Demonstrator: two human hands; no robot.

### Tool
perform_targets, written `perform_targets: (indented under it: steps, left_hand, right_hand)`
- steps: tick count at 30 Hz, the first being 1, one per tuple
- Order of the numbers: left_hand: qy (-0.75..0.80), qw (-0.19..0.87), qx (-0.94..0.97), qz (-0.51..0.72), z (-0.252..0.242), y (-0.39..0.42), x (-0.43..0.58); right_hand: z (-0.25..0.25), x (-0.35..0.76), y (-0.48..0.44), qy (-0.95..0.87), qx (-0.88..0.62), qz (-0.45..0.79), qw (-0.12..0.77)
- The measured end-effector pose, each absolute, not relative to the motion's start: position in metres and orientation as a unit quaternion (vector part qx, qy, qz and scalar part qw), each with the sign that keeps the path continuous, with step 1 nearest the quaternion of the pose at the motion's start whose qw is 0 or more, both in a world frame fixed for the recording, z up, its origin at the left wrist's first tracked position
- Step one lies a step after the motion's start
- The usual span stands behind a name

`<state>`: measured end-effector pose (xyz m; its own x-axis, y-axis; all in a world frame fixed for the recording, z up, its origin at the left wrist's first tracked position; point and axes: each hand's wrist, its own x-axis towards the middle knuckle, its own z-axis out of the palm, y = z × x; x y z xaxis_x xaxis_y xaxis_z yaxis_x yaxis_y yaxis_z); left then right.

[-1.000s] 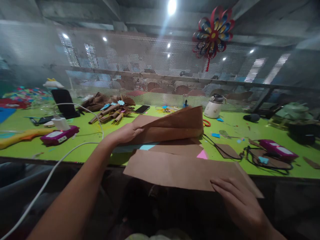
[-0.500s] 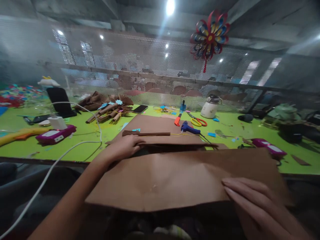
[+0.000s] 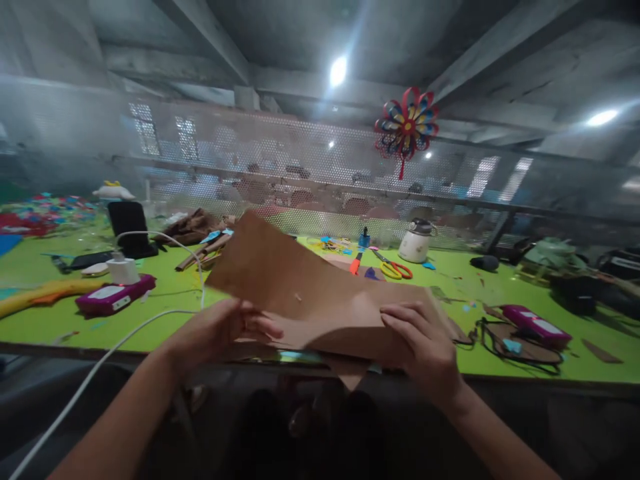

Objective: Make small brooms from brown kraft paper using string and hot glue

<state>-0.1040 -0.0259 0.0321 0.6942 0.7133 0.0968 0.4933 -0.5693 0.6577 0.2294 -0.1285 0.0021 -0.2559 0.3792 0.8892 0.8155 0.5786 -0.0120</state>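
A large sheet of brown kraft paper [image 3: 320, 293] is bent over the near edge of the green table [image 3: 180, 333], its upper left corner standing up. My right hand [image 3: 425, 347] grips the sheet near its right end, fingers on the front face. My left hand [image 3: 245, 327] is closed at the sheet's lower left edge, with its fingers curled against the paper; the thumb is not clearly seen. Behind the sheet the blue glue gun [image 3: 371, 273] is mostly hidden. Further back lie an orange-handled cutter [image 3: 356, 265] and yellow-and-orange scissors [image 3: 396, 269].
On the left are a purple power strip [image 3: 116, 297] and a white cable [image 3: 135, 323] that runs off the table's front edge. Glasses [image 3: 520, 350] and another purple box [image 3: 537, 325] lie on the right. A white jug [image 3: 415, 243] stands at the back.
The paper has been lifted and bent, its left side now raised over the table. My right hand has moved left and away from me; my left hand has come lower, to the paper's edge.
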Motion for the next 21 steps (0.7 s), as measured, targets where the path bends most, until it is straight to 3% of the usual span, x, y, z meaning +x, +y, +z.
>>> perform_targets:
  steps: [3,6,16,21]
  left_hand:
    - [0.283,0.545,0.752,0.239,0.042,-0.007,-0.104]
    - [0.262,0.662,0.63,0.312,0.053,0.003,-0.093]
    - [0.412,0.619,0.48,0.465,0.022,-0.015,-0.003]
    - [0.391,0.611,0.462,0.51,0.024,-0.013,-0.012]
  right_hand:
    - [-0.008,0.233,-0.114,-0.778,-0.376,-0.215,0.455]
    - [-0.011,0.237,-0.106,-0.795,-0.362,-0.204,0.441]
    - [-0.015,0.208,-0.112,-0.844,-0.363,-0.182,0.351]
    - [-0.023,0.215,-0.117,-0.847,-0.349,-0.125,0.38]
